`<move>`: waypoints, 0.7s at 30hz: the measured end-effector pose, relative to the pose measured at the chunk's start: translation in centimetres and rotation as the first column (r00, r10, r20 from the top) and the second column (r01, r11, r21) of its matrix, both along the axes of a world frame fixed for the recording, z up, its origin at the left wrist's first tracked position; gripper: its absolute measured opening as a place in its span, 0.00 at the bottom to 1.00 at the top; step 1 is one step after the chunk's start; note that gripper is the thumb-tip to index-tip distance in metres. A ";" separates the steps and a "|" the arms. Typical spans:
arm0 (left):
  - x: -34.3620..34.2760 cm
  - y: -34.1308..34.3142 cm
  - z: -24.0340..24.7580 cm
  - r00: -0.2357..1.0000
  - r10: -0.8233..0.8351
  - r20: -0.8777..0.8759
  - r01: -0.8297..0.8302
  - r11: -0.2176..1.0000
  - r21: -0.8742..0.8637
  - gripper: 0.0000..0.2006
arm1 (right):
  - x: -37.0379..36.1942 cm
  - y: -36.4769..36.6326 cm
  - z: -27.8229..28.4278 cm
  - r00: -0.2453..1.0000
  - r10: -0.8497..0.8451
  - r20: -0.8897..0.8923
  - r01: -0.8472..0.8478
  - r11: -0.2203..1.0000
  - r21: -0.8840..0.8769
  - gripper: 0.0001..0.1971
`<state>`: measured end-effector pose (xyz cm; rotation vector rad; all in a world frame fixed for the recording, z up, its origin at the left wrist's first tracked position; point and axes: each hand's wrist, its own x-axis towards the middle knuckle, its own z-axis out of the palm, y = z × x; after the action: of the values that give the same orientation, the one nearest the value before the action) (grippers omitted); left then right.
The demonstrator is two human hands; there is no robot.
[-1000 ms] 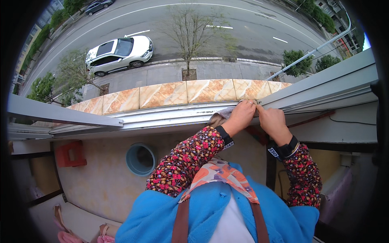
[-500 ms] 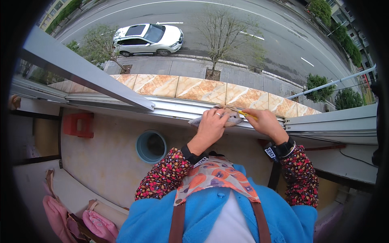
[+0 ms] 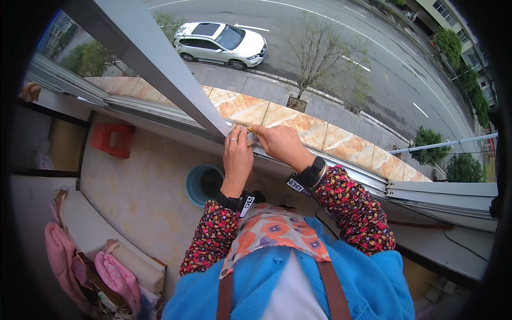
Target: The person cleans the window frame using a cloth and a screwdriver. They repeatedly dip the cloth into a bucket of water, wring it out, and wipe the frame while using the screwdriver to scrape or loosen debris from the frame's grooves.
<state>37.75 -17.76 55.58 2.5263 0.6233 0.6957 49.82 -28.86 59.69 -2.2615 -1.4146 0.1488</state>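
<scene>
My right hand (image 3: 285,146) is closed around a slim tool with a yellow handle (image 3: 253,130); only a bit of it shows, and its tip is hidden. Beside it, my left hand (image 3: 238,162) presses a greyish cloth (image 3: 252,139) down on the metal window track (image 3: 349,172), fingers bent over it. Both hands meet at the lower corner of the open window sash (image 3: 176,80), almost touching its grey frame. Most of the cloth is covered by my fingers.
Outside the track runs a marble-patterned tile ledge (image 3: 296,127), with the street and a white car (image 3: 224,44) below. On the floor are a blue bucket (image 3: 195,186) and a red stool (image 3: 112,140). Pink padded things (image 3: 117,277) lie at lower left.
Both hands have moved left along the track with the cloth and the yellow-handled tool, up to the sash corner. The whole view has shifted and turned a little.
</scene>
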 end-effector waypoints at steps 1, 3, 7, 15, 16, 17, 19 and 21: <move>0.1 -0.2 -0.2 0.999 -0.003 -0.040 0.004 1.000 0.009 0.20 | 0.2 -0.1 -0.1 1.000 0.003 0.005 -0.003 1.000 -0.028 0.14; 0.6 -0.8 -0.5 0.999 -0.027 -0.043 0.026 1.000 -0.015 0.19 | 0.5 -1.1 -0.3 1.000 0.010 0.018 -0.010 1.000 0.011 0.13; 1.5 -3.7 -0.4 0.989 -0.149 -0.020 0.149 0.989 -0.007 0.19 | 1.0 -5.7 0.7 0.999 -0.044 0.011 0.044 0.997 -0.063 0.13; 4.6 -16.4 -0.1 0.806 -0.592 -0.004 0.589 0.803 -0.096 0.21 | -0.6 -22.3 2.8 0.939 -0.337 0.062 0.342 0.904 -0.258 0.14; 5.2 -17.9 -0.1 0.769 -0.639 0.003 0.637 0.766 -0.085 0.21 | -1.0 -24.2 3.1 0.927 -0.357 0.118 0.376 0.882 -0.285 0.14; 5.7 -19.3 -0.1 0.733 -0.680 0.008 0.678 0.731 -0.074 0.21 | -1.1 -25.7 3.4 0.910 -0.390 0.142 0.415 0.855 -0.311 0.14; 6.8 -21.9 -0.3 0.636 -0.772 -0.020 0.770 0.636 -0.058 0.21 | -1.4 -28.4 4.4 0.880 -0.432 0.196 0.475 0.812 -0.340 0.14; 8.1 -24.6 -0.5 0.566 -0.824 0.033 0.825 0.565 -0.037 0.22 | -1.4 -30.8 5.5 0.853 -0.454 0.255 0.520 0.769 -0.372 0.14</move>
<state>45.81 -42.34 55.03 2.3640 -0.5781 0.3109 48.40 -59.62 65.20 -2.9937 -0.8550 0.1283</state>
